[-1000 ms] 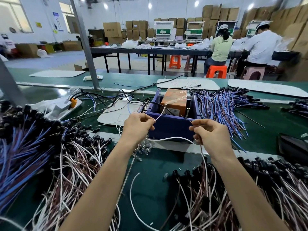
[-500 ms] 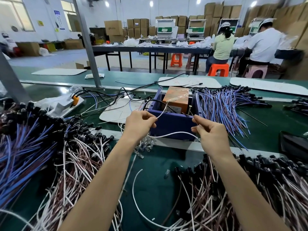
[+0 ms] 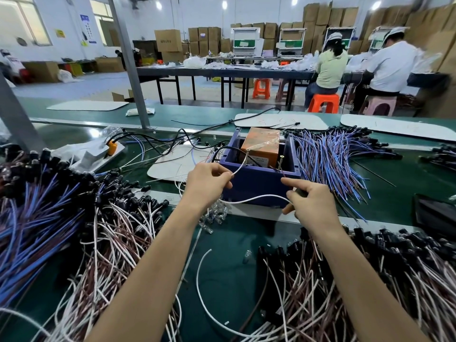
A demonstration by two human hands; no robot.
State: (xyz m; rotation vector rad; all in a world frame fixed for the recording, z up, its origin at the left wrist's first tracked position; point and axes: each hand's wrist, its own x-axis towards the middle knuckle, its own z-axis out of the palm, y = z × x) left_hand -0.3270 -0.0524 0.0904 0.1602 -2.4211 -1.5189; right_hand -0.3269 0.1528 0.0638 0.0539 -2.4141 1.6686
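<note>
My left hand [image 3: 206,185] pinches one end of a thin white wire [image 3: 254,199], whose tip rises toward the blue plastic bin [image 3: 256,186]. The wire sags in an arc across to my right hand [image 3: 309,203], which grips its other end with a small dark connector between the fingers, index finger stretched out. Both hands hover just in front of the bin's near wall. Inside the bin sits an orange box [image 3: 261,146] wrapped in clear tape, with thin metal pins beside it.
Piles of white and brown wires with black connectors [image 3: 111,233] lie left and right [image 3: 382,272]. Blue wire bundles [image 3: 328,159] spread beside the bin and at far left [image 3: 29,225]. Small clear bulbs [image 3: 217,215] lie under my left wrist. Two people sit at a far table.
My hands have risen slightly and drawn the white wire flatter between them. My right index finger has straightened out. The camera has tilted a little.
</note>
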